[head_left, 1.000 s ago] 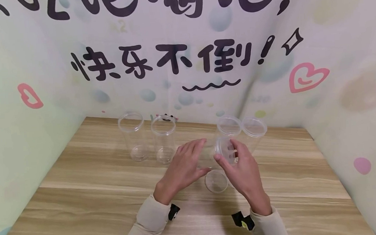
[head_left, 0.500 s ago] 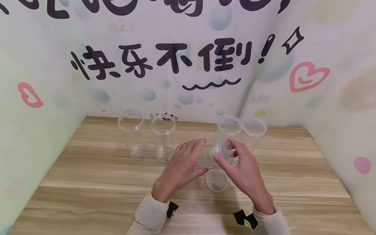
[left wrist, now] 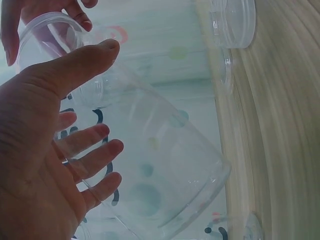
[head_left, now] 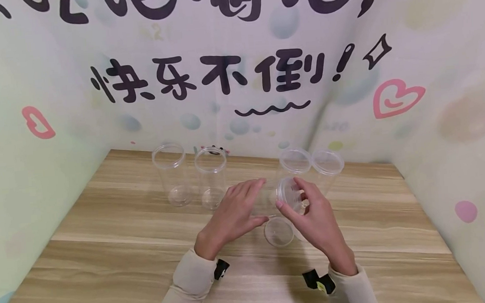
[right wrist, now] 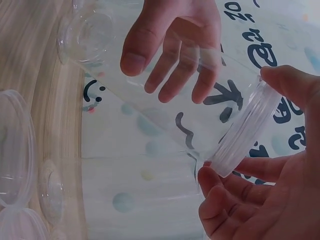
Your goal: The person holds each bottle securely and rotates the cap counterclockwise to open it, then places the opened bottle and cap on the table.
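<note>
Between my hands a clear plastic jar (left wrist: 165, 145) is held in the air, tipped on its side with its base toward the left. My left hand (head_left: 230, 215) holds the jar's body, thumb on one side and fingers on the other. At the jar's mouth end, my right hand (head_left: 318, 219) grips a clear ridged lid (right wrist: 246, 129) by its edge, thumb and fingers on opposite sides. The lid sits at the jar's rim in the right wrist view. Below the hands, a loose round lid (head_left: 278, 232) lies on the table; another beside it is partly hidden by my right hand.
Two clear jars, one at the far left (head_left: 172, 180) and one beside it (head_left: 212, 182), stand upright at the back. Two more, a jar (head_left: 295, 161) and its neighbour (head_left: 328, 163), stand touching at the back right. A printed cloth wall (head_left: 200, 27) borders the wooden table (head_left: 118, 254).
The right wrist has shifted slightly to the right and the left forearm slightly left. Both hands keep their hold, and the jar and lid stay in nearly the same place.
</note>
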Action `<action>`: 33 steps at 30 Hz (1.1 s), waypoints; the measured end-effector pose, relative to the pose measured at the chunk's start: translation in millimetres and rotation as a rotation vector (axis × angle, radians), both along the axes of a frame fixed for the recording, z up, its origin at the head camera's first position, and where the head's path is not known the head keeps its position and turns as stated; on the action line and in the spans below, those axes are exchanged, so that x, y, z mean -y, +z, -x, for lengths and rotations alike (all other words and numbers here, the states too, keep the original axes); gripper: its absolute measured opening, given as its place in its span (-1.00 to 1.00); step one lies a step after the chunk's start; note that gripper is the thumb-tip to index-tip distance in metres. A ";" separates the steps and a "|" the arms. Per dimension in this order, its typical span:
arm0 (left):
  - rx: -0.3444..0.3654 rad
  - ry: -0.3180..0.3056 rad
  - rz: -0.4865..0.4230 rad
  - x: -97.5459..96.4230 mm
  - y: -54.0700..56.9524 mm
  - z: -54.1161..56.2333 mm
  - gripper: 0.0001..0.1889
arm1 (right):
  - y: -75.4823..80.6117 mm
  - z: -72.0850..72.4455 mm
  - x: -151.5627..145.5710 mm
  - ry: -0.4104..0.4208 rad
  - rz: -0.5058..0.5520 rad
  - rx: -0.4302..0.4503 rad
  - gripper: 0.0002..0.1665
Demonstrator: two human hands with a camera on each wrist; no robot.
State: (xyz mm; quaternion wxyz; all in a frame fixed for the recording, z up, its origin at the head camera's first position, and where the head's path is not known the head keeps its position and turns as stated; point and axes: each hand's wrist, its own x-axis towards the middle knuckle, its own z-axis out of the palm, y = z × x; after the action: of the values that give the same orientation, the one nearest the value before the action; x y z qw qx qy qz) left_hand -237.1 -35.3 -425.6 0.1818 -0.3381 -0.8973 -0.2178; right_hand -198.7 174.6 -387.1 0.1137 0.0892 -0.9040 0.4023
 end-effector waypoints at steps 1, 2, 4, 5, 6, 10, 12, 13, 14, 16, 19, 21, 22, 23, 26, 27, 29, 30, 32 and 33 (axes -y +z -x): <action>0.005 -0.002 -0.001 0.0 0.1 0.1 -0.07 | 0.4 -0.1 -0.3 0.004 0.000 0.001 -0.20; 0.009 -0.003 -0.002 0.0 0.1 0.1 -0.07 | 0.7 -0.2 -0.7 0.009 0.001 0.002 -0.20; 0.015 -0.008 -0.006 0.1 0.2 0.2 -0.07 | 1.3 -0.4 -1.5 0.016 -0.001 0.005 -0.18; 0.018 -0.009 -0.008 0.2 0.2 0.3 -0.08 | 1.6 -0.6 -1.8 0.019 -0.001 0.007 -0.18; 0.021 -0.011 -0.009 0.3 0.3 0.2 -0.08 | 1.8 -0.7 -2.2 0.022 -0.002 0.007 -0.17; 0.033 -0.014 -0.007 0.6 0.9 -0.1 -0.08 | 2.8 -0.9 -3.3 0.034 -0.004 0.011 -0.16; 0.037 -0.017 -0.009 0.7 1.4 -0.5 -0.08 | 3.2 -1.0 -3.9 0.038 -0.005 0.011 -0.15; 0.039 -0.019 -0.012 0.8 1.6 -0.5 -0.08 | 3.4 -1.1 -4.2 0.040 -0.006 0.010 -0.15; 0.041 -0.021 -0.014 0.9 1.9 -0.5 -0.08 | 3.5 -1.2 -4.6 0.043 -0.006 0.009 -0.14; 0.048 -0.023 -0.020 1.1 2.3 -0.3 -0.09 | 3.6 -1.2 -5.4 0.051 -0.006 0.005 -0.14; 0.062 -0.026 -0.023 1.6 2.3 0.3 -0.09 | 3.7 -1.2 -6.6 0.067 -0.008 -0.005 -0.15; 0.071 -0.030 -0.023 1.5 2.4 0.4 -0.09 | 3.7 -1.0 -7.4 0.078 -0.008 -0.014 -0.15; 0.074 -0.033 -0.024 1.5 2.3 0.5 -0.09 | 3.8 -0.9 -7.8 0.084 -0.007 -0.019 -0.15; 0.078 -0.035 -0.025 1.5 2.4 0.5 -0.10 | 3.8 -0.8 -8.2 0.088 -0.007 -0.023 -0.15; 0.083 -0.036 -0.025 1.4 2.4 0.7 -0.10 | 3.6 -0.5 -9.1 0.100 -0.003 -0.034 -0.15; 0.082 -0.038 -0.027 1.4 2.2 0.8 -0.10 | 3.6 -0.4 -9.4 0.103 -0.001 -0.036 -0.14; 0.078 -0.038 -0.026 1.4 1.8 1.1 -0.10 | 3.4 -0.3 -9.9 0.108 0.001 -0.041 -0.14; 0.074 -0.038 -0.026 1.4 1.6 1.3 -0.10 | 3.3 -0.3 -10.1 0.112 0.003 -0.043 -0.14; 0.069 -0.043 -0.029 1.3 1.3 1.6 -0.10 | 2.9 -0.3 -10.7 0.119 0.005 -0.050 -0.14; 0.067 -0.045 -0.031 1.2 1.1 1.7 -0.10 | 2.6 -0.3 -11.1 0.123 0.005 -0.054 -0.15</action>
State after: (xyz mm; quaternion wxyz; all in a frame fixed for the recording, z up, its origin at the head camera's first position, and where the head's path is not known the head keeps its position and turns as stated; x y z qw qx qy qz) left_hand -238.9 -36.5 -424.5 0.1519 -0.3477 -0.8916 -0.2470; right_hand -198.4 185.7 -384.5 0.1133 0.1550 -0.8925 0.4082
